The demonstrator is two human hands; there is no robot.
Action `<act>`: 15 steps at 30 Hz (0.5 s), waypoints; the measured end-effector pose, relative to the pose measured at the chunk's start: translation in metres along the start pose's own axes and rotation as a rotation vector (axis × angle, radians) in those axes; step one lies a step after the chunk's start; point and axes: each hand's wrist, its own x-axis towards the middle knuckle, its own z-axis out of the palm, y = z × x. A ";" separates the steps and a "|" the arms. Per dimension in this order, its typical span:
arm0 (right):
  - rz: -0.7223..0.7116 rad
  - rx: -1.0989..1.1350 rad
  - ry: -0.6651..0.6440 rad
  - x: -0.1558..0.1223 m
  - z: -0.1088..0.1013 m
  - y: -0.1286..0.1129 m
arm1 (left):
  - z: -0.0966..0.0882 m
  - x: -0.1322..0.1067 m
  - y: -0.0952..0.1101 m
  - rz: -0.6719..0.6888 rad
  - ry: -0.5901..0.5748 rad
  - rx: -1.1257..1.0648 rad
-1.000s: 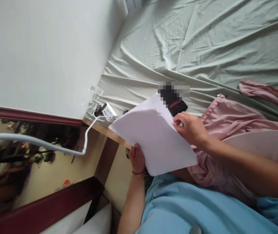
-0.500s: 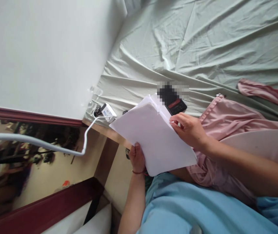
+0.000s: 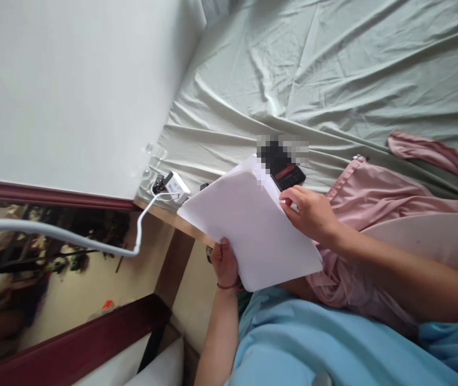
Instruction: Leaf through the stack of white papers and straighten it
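I hold a stack of white paper sheets [image 3: 249, 225] over the edge of a bed. My left hand [image 3: 224, 264] grips the stack's near edge from below, thumb on top. The fingers of my right hand [image 3: 308, 212] pinch the stack's right edge. A dark device with a red strip [image 3: 287, 172] lies on the sheet just beyond the paper, partly hidden by it.
A pale green bed sheet [image 3: 313, 69] covers the bed. Pink cloth [image 3: 374, 193] lies to the right under my right arm. A white charger [image 3: 175, 186] with a white cable [image 3: 72, 236] sits at the bed's corner by the white wall. Blue fabric [image 3: 313, 343] fills the near foreground.
The top sheet that bowed upward a second ago now lies flatter on the stack. My right hand slid slightly left along the edge. The view shifted a little.
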 end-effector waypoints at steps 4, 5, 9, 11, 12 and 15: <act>0.009 0.011 -0.044 0.001 -0.002 0.001 | -0.002 0.001 -0.003 0.004 -0.015 -0.031; 0.003 0.020 -0.063 0.001 -0.003 0.000 | -0.003 0.002 -0.004 0.010 -0.023 -0.037; -0.033 0.031 -0.111 0.000 -0.004 -0.003 | -0.003 0.002 -0.003 0.039 -0.058 -0.008; -0.046 0.017 -0.097 -0.001 -0.004 -0.005 | -0.002 0.002 -0.001 0.051 -0.067 -0.009; -0.052 0.015 -0.079 -0.002 -0.004 -0.005 | -0.002 0.001 0.000 0.056 -0.067 -0.015; -0.075 0.060 0.001 -0.002 -0.003 -0.006 | 0.000 0.001 0.001 0.058 -0.070 -0.033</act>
